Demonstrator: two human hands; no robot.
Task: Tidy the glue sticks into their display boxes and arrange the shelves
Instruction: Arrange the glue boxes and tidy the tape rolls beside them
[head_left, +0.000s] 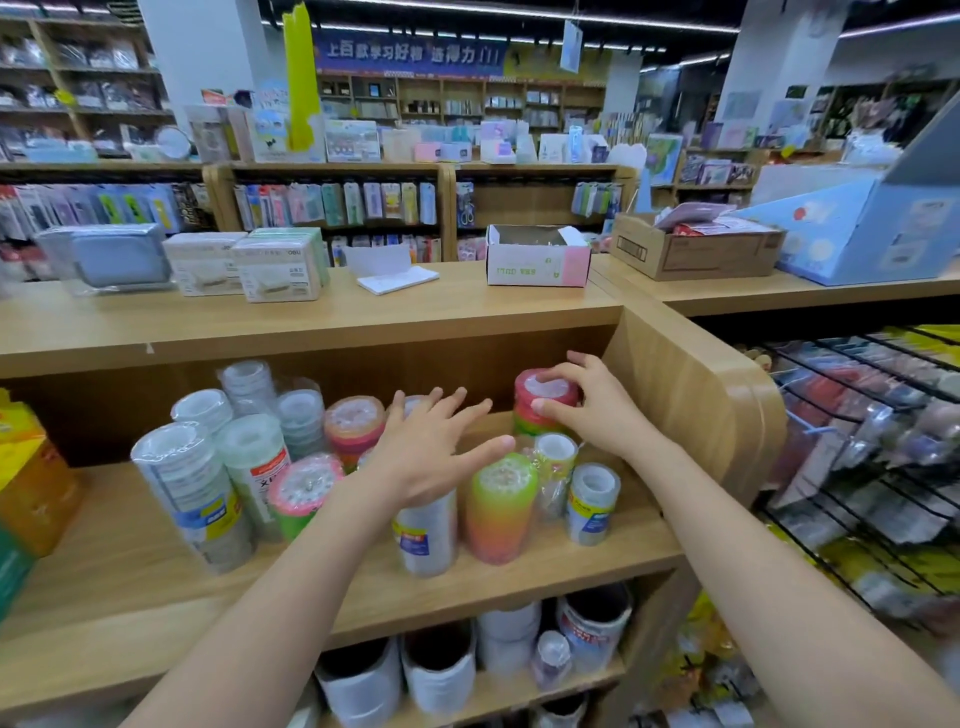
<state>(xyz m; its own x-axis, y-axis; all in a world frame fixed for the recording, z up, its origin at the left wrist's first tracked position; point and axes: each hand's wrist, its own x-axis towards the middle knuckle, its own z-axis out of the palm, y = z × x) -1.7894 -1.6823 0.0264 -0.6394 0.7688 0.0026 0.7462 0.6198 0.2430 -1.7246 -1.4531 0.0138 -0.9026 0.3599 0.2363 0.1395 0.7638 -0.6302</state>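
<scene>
My right hand (589, 410) is curled around the top of a red-capped stack of coloured tape rolls (543, 402), thumb on the near side, fingers wrapped over the far side — a firm grip on it. That stack stands upright at the back right corner of the wooden shelf (130, 551), long axis vertical, its clear-wrapped end facing up.

My left hand (434, 449) is spread wide, fingers fanned and palm down, holding nothing. It hovers above a clear tape stack (426, 535); whether the palm actually touches it I cannot tell.

Just right of that hand a green-to-orange rainbow stack (500, 512) stands upright near the front edge of the shelf. A pink-topped stack (304, 493) leans just to the left, and tall clear wrapped stacks (192, 493) tilt further left.

Up on the tabletop (363, 317) sits an open white and pink display box (537, 257), well apart from both hands. I cannot pick out glue sticks.
</scene>
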